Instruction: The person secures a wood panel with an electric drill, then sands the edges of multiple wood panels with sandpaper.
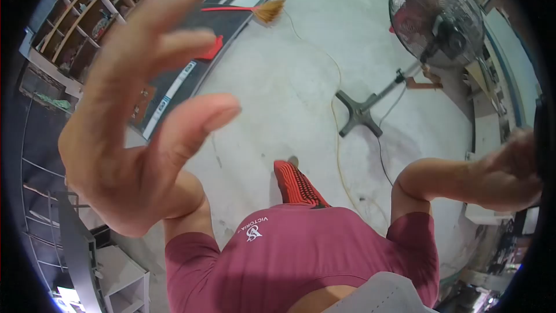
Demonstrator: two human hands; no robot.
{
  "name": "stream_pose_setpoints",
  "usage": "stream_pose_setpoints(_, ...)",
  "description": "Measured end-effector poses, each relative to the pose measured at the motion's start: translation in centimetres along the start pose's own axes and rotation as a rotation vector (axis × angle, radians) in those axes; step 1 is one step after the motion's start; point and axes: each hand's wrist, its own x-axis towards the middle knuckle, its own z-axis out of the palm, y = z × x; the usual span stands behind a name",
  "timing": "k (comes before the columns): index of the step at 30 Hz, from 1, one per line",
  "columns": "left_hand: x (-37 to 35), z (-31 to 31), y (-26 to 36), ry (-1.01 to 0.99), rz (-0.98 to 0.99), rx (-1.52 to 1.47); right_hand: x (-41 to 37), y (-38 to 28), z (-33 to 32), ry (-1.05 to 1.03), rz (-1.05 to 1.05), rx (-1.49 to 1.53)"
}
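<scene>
My left hand [124, 133] is raised close to the camera at the left. Its thumb and fingers are spread apart in a curve, with nothing between them; the fingertips are slightly blurred. Out at the right edge, my right hand [507, 171] is bent up with its fingers curled against a dark thing [541, 139] that the frame's edge cuts off. I cannot make out what that thing is. Below are my maroon T-shirt [307, 237] and a red and black shoe or sock [292, 182] on the pale floor.
A black pedestal fan [437, 17] stands at right on a cross-shaped base [359, 115], with cables [335, 110] across the floor. A broom [269, 11] lies on a dark table [214, 52] beside a level [168, 98]. Shelving [87, 11] with compartments stands at far left.
</scene>
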Motion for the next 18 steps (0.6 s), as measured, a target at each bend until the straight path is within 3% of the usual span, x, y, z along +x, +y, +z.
stream_pose_setpoints(1, 3.3, 0.3, -1.5, 0.019, 0.050, 0.025, 2.6, 2.4, 3.6, 0.070, -0.006, -0.478)
stream_pose_setpoints(3, 9.6, 1.8, -4.8, 0.067, 0.142, 0.069, 5.1, 9.7, 4.0, -0.052, -0.140, -0.098)
stream_pose_setpoints(5, 14.6, 3.4, -7.1, 0.123, 0.215, 0.106, 5.7, 16.6, 11.5, 0.288, -0.182, -0.330)
stream_pose_setpoints(6, 17.1, 4.1, -8.4, 0.153, 0.254, 0.126, 6.8, 18.4, 11.1, 0.286, -0.181, -0.320)
stream_pose_setpoints(7, 19.1, 4.9, -9.6, 0.185, 0.293, 0.145, 7.8, 19.5, 10.1, -0.191, 0.092, -0.415)
stream_pose_setpoints(8, 20.1, 4.9, -9.4, 0.022, 0.121, 0.199, 8.8, 20.8, 9.7, -0.670, 0.359, -0.495)
stream_pose_setpoints(9, 21.1, 6.0, -11.6, 0.031, 0.111, 0.206, 9.4, 23.6, 9.6, -0.679, 0.347, -0.488)
stream_pose_setpoints(11, 22.3, 8.5, -17.0, 0.420, 0.154, 0.054, 10.0, 29.5, 9.9, 0.267, 0.068, -0.556)
stream_pose_setpoints(15, 25.0, 11.2, -23.7, 0.180, 0.074, 0.328, 10.5, 41.2, 13.7, 0.087, -0.084, -0.239)
stream_pose_setpoints(16, 25.9, 12.4, -25.2, 0.104, 0.053, 0.421, 10.4, 43.7, 13.7, 0.087, -0.083, -0.236)
stream_pose_setpoints(18, 28.3, 16.1, -29.2, 0.171, -0.014, 0.342, 10.6, 49.5, 13.6, -0.070, -0.116, -0.375)
